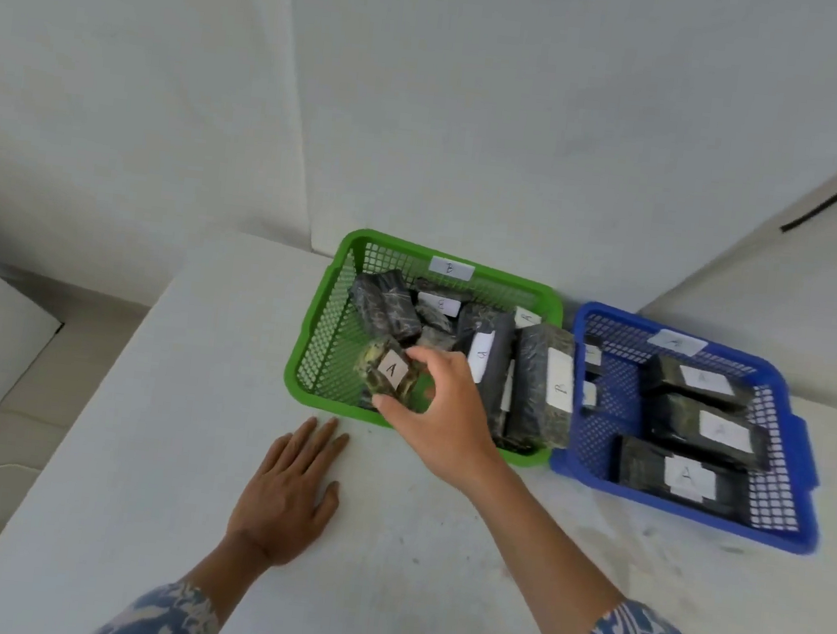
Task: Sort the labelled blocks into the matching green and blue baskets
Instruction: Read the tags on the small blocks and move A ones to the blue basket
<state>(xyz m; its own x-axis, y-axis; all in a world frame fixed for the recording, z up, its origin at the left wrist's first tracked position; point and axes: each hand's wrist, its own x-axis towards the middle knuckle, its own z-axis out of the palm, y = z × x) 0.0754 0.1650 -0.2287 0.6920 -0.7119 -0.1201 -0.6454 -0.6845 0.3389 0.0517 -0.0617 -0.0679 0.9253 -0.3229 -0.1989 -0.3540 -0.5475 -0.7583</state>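
From the head camera, I am seeing my right hand (435, 411) pinching a small dark block (390, 373) between thumb and fingertips, holding it over the near left corner of the green basket (316, 337). The block's white label is reading "A". The green basket is wearing a tag marked "B" (451, 268) on its far rim, and the wrapped blocks lying inside it are showing labels that look like "B" where I can read them; some are turned or blurred. Touching the green basket's right side, the blue basket (799, 460) is carrying a tag that seems to read "A" and holding three long blocks labelled "A". My left hand (292, 489) is lying flat, fingers straight, on the white worktop (134, 442) just in front of the green basket.
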